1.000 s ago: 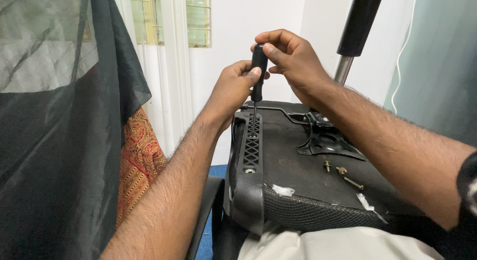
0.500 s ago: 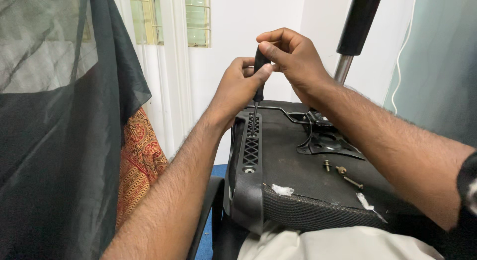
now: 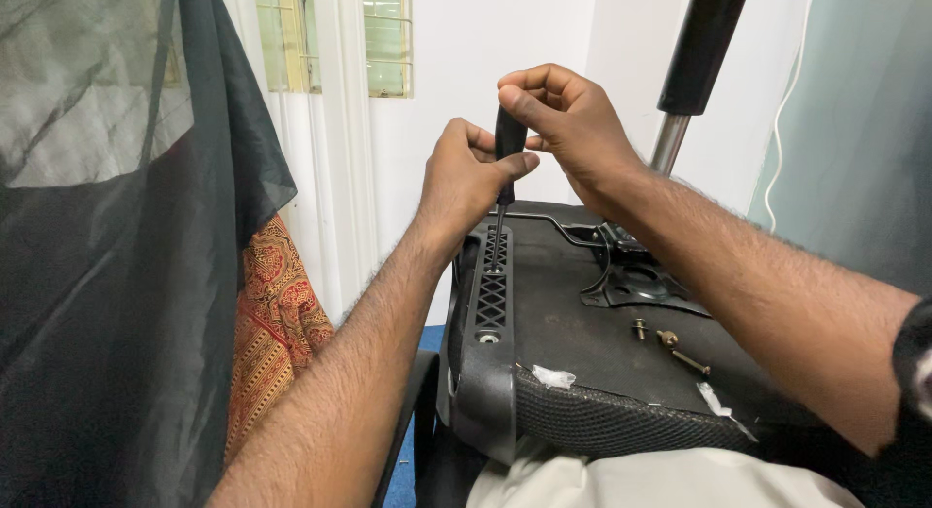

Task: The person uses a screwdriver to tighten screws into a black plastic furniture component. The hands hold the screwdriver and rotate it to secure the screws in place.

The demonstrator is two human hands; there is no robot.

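An upturned black chair seat (image 3: 563, 323) rests on my lap, its underside facing up. A black-handled screwdriver (image 3: 508, 139) stands upright with its thin shaft going down into the slotted plastic bracket (image 3: 492, 285) at the seat's left edge. My right hand (image 3: 568, 119) wraps the top of the handle. My left hand (image 3: 471, 178) grips the handle lower down, thumb pressed against it. Loose screws (image 3: 670, 341) lie on the seat's underside to the right.
A metal mechanism plate (image 3: 636, 280) with a wire lever sits at the seat's far side, below a black and chrome gas-lift column (image 3: 694, 71). Dark mesh fabric (image 3: 107, 226) hangs at left over a patterned orange cloth (image 3: 277, 314). A white wall and window frame are behind.
Both hands have shifted slightly on the screwdriver handle; the left hand's fingers have closed more tightly round it. The seat has not moved.
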